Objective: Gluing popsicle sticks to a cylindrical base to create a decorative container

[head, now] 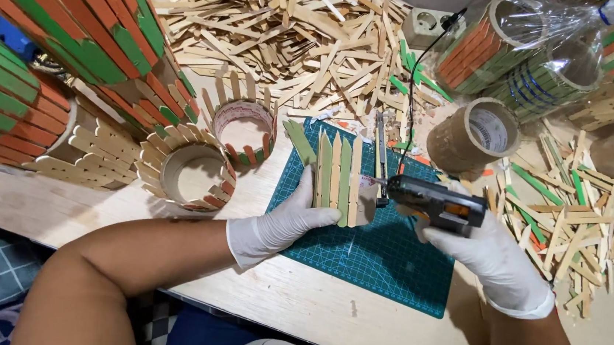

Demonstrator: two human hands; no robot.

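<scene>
A pale wooden worktable (311, 299) fills the view, a green cutting mat (381, 260) laid at its middle. Far left, tall cylinders clad in orange and green craft sticks (91, 20) lean in, and plain stick-clad cylinders (94, 154) sit just below them. Next along, two open cardboard rings ringed with sticks: one (187, 173) near the table edge, a smaller one (243, 124) behind it, both hollow inside. Behind those sprawls a big heap of bare wooden sticks (290, 30).

On the mat, the gloved left hand (280, 226) presses down flat, fingers spread, on a row of green and plain sticks (333, 171) lying side by side. Right beside it, the gloved right hand (495, 259) is clamped around a black glue gun (437, 202), nozzle touching the row's right edge, its cord running back to a white socket (427, 24).

Further right, a brown tape roll (473, 135) stands on edge, finished cylinders sit wrapped in clear plastic (547, 53), and loose sticks (577, 211) scatter across the table.
</scene>
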